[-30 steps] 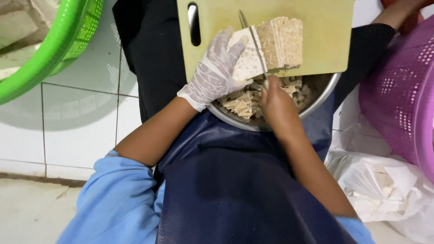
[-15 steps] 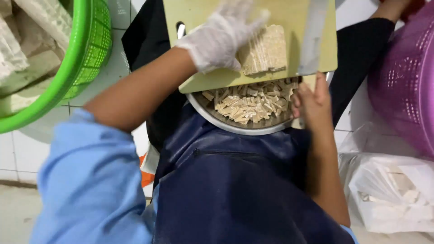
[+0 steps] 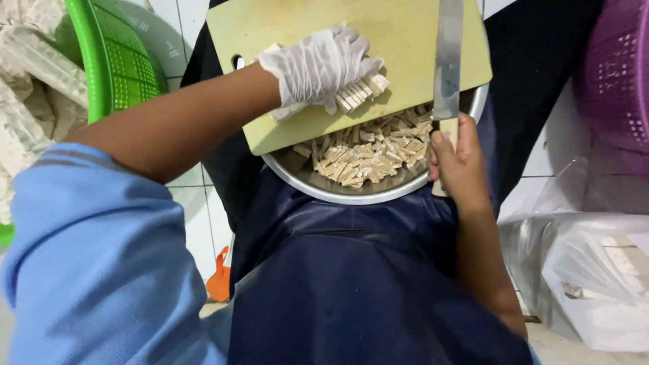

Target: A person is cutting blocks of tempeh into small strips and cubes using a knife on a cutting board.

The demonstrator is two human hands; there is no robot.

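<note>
A pale yellow cutting board [image 3: 399, 40] rests over a metal bowl [image 3: 324, 191] on my lap. My left hand [image 3: 318, 67], in a thin white glove, lies cupped over a batch of cut pale strips [image 3: 362, 91] at the board's near edge. My right hand [image 3: 456, 159] grips the handle of a large knife [image 3: 447, 54], whose flat blade points away over the board's right side. The bowl holds a heap of the same small pale cut pieces [image 3: 365, 152].
A green plastic basket [image 3: 115, 61] holding pale slabs [image 3: 27, 115] stands at the left. A purple basket [image 3: 618, 74] is at the right, above a translucent plastic bag [image 3: 588, 270]. A dark blue apron [image 3: 365, 290] covers my lap. The floor and wall are white tile.
The uncut slab is gone from the board's middle. My left hand has come down to the board's near edge onto the cut strips. The knife stays raised at the right.
</note>
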